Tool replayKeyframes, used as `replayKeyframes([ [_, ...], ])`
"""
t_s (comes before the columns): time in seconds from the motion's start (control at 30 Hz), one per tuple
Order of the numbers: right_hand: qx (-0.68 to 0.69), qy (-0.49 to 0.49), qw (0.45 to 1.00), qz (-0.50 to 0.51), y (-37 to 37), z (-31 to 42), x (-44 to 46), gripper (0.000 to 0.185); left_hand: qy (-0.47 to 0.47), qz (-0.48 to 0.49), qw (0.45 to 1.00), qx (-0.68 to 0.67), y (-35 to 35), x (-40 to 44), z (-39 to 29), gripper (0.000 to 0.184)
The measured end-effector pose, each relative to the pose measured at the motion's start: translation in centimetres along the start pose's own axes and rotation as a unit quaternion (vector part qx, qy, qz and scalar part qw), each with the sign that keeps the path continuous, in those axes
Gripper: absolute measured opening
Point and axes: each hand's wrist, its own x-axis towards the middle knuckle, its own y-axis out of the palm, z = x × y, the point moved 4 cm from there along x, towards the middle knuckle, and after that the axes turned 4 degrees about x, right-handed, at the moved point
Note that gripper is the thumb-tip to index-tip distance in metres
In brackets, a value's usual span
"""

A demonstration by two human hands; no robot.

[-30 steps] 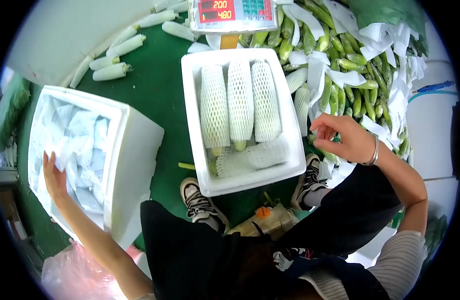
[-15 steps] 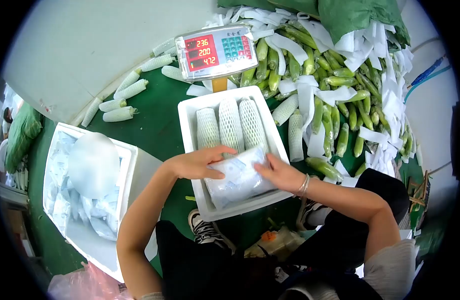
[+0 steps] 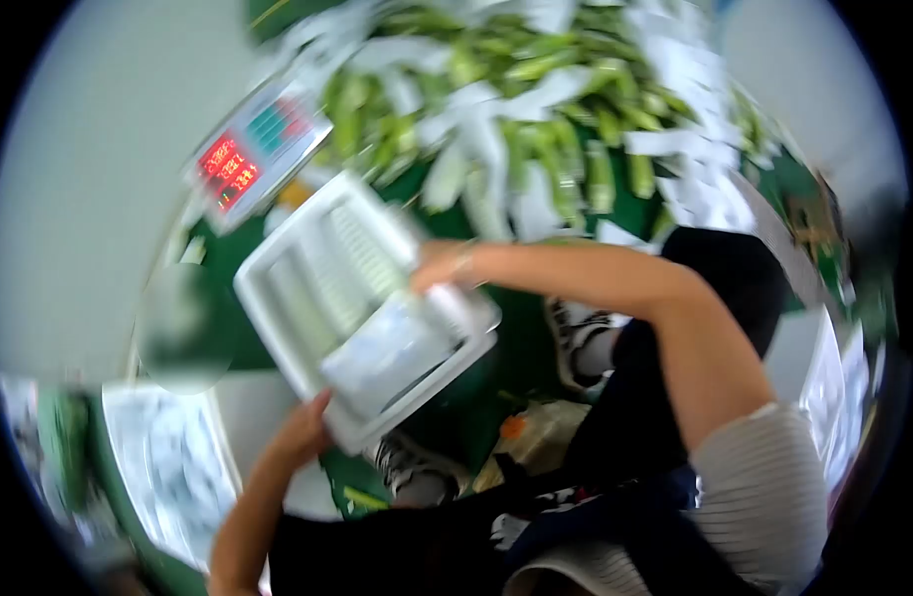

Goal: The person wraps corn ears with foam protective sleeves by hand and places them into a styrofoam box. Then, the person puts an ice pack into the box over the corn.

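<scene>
A white foam box [image 3: 263, 288] stands tilted in the view, blurred by motion. Inside it lie several net-wrapped ears [image 3: 322, 273], with a pale ice pack [image 3: 389, 356] across their lower end. My left hand [image 3: 303, 429] is at the box's lower left wall, its fingers partly hidden and smeared. My right hand [image 3: 442, 266] reaches to the right wall, fingers over the rim; blur hides how they are bent. Behind the box is a scale [image 3: 258, 149] with red digits.
Green ears in husks [image 3: 546, 149] and white foam strips [image 3: 675, 144] are heaped at the top. Another foam box [image 3: 173, 467] with ice packs is at the lower left. My shoes and a plastic bag [image 3: 541, 437] are below.
The ice pack came from the left box into the middle box, and my hands moved off it to the box walls. The view has turned, so the box and scale appear tilted and further left.
</scene>
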Motion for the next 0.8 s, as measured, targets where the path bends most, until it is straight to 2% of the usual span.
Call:
replayKeyframes([
  [0.03, -0.056, 0.021, 0.996, -0.062, 0.2, -0.3, 0.2, 0.041, -0.038, -0.061, 0.928, -0.364, 2.3, 0.1, -1.3, 0.052],
  [0.07, -0.142, 0.017, 0.989, -0.042, 0.2, -1.4, 1.7, 0.037, -0.034, -0.067, 0.916, -0.394, 2.9, -0.6, -3.2, 0.052],
  [0.1, -0.129, 0.035, 0.989, -0.068, 0.6, -1.7, 1.6, 0.036, -0.015, -0.038, 0.909, -0.416, 2.6, 0.7, -0.8, 0.052],
  [0.13, -0.112, 0.047, 0.988, -0.093, 0.3, -2.1, 0.6, 0.034, 0.013, -0.094, 0.934, -0.345, 2.7, 0.2, -1.7, 0.051],
  [0.17, -0.059, 0.099, 0.983, -0.143, -0.5, -1.2, -3.8, 0.038, 0.039, -0.072, 0.952, -0.294, 2.4, -0.6, -2.9, 0.057],
  [0.2, -0.02, 0.102, 0.984, -0.145, -1.4, -1.5, -6.8, 0.041, -0.005, -0.091, 0.99, -0.105, 2.7, -2.4, -6.0, 0.054],
  [0.23, 0.006, 0.103, 0.985, -0.138, -1.9, -1.8, -10.0, 0.043, -0.039, -0.118, 0.989, 0.074, 3.2, -4.0, -8.7, 0.053],
  [0.27, 0.043, 0.133, 0.976, -0.164, -3.1, -2.0, -14.7, 0.039, -0.036, -0.108, 0.983, 0.142, 3.6, -3.7, -10.6, 0.052],
  [0.3, 0.071, 0.124, 0.966, -0.215, -4.3, -1.7, -19.8, 0.034, -0.034, -0.101, 0.971, 0.215, 3.7, -3.8, -12.8, 0.052],
  [0.33, 0.083, 0.119, 0.952, -0.27, -5.6, -2.5, -24.0, 0.033, 0.111, -0.115, 0.965, 0.206, 6.6, -5.4, -18.0, 0.051],
  [0.37, 0.092, 0.116, 0.941, -0.305, -6.6, -2.2, -29.4, 0.032, 0.188, -0.055, 0.934, 0.297, 7.1, -4.7, -20.6, 0.052],
  [0.4, 0.1, 0.137, 0.917, -0.361, -7.1, -1.9, -34.7, 0.03, 0.234, 0.005, 0.934, 0.269, 8.6, -5.6, -24.3, 0.056],
  [0.43, 0.145, 0.123, 0.889, -0.417, -7.1, -2.3, -39.8, 0.027, 0.345, 0.068, 0.912, 0.209, 9.5, -4.6, -27.0, 0.062],
  [0.47, 0.133, 0.144, 0.856, -0.478, -7.1, -3.2, -44.2, 0.022, 0.445, 0.131, 0.874, 0.144, 10.1, -3.9, -29.7, 0.071],
  [0.5, 0.073, 0.097, 0.848, -0.516, -6.5, -2.9, -48.9, 0.013, 0.316, 0.1, 0.915, 0.231, 13.5, -8.6, -35.7, 0.063],
  [0.53, -0.062, 0.044, 0.853, -0.516, -5.0, -3.5, -52.6, 0.01, 0.472, 0.085, 0.877, 0.006, 13.9, -5.8, -38.1, 0.06],
  [0.57, -0.201, -0.006, 0.828, -0.523, -3.4, -4.1, -56.4, 0.011, 0.586, 0.093, 0.8, 0.093, 14.9, -6.0, -41.6, 0.054],
  [0.6, 0.068, 0.029, 0.733, -0.677, -1.6, -2.9, -60.7, 0.01, 0.639, 0.005, 0.755, 0.149, 16.1, -6.4, -44.4, 0.052],
  [0.63, 0.32, 0.053, 0.56, -0.762, 0.9, -3.3, -64.0, 0.011, 0.653, -0.045, 0.734, 0.18, 17.0, -4.9, -46.4, 0.05],
  [0.7, 0.362, 0.017, 0.45, -0.816, 4.7, -4.5, -69.3, 0.014, 0.628, -0.008, 0.763, 0.15, 17.8, 1.9, -48.3, 0.047],
  [0.77, 0.382, 0.023, 0.358, -0.852, 9.0, -6.1, -73.5, 0.024, 0.555, 0.04, 0.817, 0.15, 19.1, 9.1, -48.3, 0.046],
  [0.8, 0.398, 0.029, 0.316, -0.861, 10.9, -7.0, -74.8, 0.03, 0.526, 0.036, 0.837, 0.15, 21.0, 9.9, -48.0, 0.047],
])
